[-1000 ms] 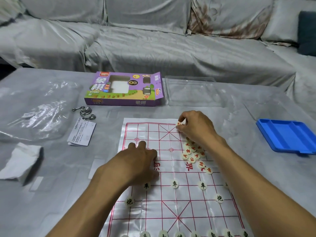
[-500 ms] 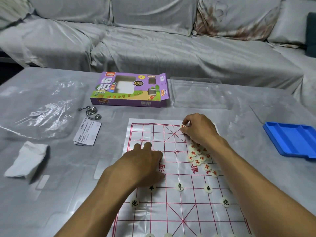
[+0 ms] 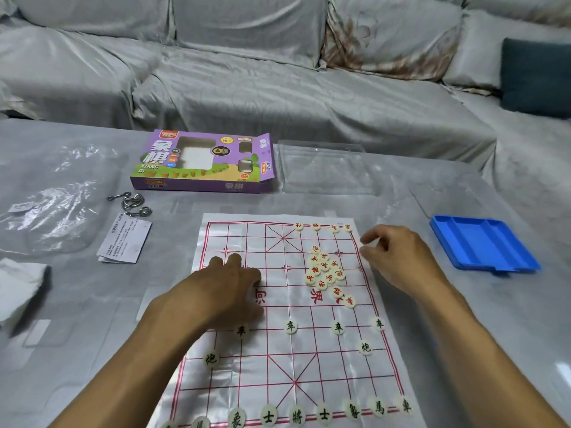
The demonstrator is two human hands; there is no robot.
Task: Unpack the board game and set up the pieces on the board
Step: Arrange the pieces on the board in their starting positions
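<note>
Your right hand (image 3: 398, 261) has drawn back from the far row, where half a second ago it was pinching a piece at the board's top edge; it now sits at the right border of the board (image 3: 278, 304), fingers loosely curled, holding nothing you can see. Your left hand (image 3: 228, 288) has not shifted: it rests palm down on the left half of the board near the river line, fingers flat and pressing the sheet.

In the head view, four red-lettered pieces (image 3: 323, 226) stand in the far row toward the right corner. A loose cluster of red pieces (image 3: 326, 268), about a dozen and touching one another, lies on the right half just beyond the river, close to your right hand. On your near side the black-lettered pieces (image 3: 290, 326) are placed: four in the pawn row with your left wrist covering the spot where a fifth would go, two cannons behind them, and a back row partly cut by the frame edge.

Around the board: one purple game box (image 3: 200, 162) beyond it, one clear plastic tray (image 3: 324, 171) just right of the box, one blue tray (image 3: 483, 245) well off to the right, one folded leaflet (image 3: 123, 239), some metal ring puzzles (image 3: 131, 202), a crumpled clear bag (image 3: 52, 199) and a white tissue (image 3: 18, 288) at left.
</note>
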